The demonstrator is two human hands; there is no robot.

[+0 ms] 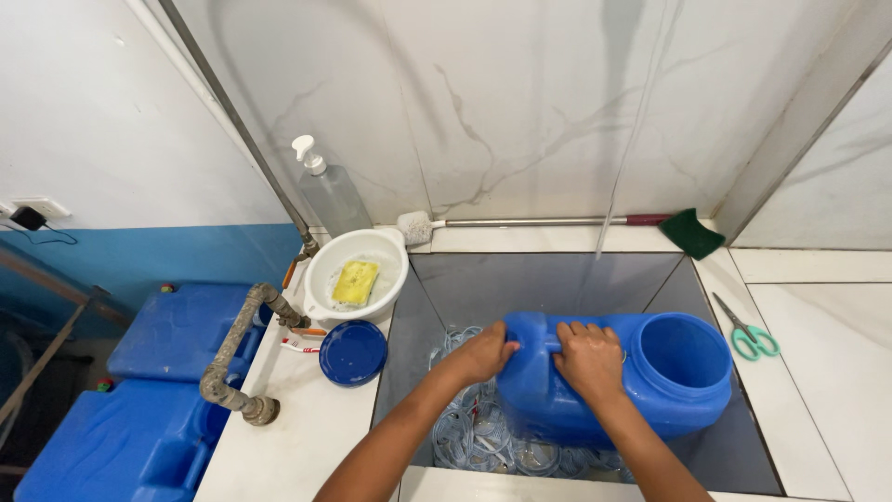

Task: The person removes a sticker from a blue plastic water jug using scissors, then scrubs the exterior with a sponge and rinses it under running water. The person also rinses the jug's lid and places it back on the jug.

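Both hands are on it: the left hand point(485, 351) is curled around the base end of the big blue jug point(613, 381), fingers closed on its edge, while the right hand point(589, 358) clamps down over the moulded handle on top. The jug lies on its side in the dark sink point(520, 279), wide mouth pointing right, resting on a tangle of clear tubing point(474, 437). Over on the white counter point(307, 418), a white bowl point(321, 284) holds a yellow sponge point(355, 282), and a round blue lid point(352, 352) sits just in front of it. A clear pump bottle point(333, 195) stands behind. A long-handled brush point(520, 223) lies along the back ledge, and green scissors point(748, 332) lie to the right.
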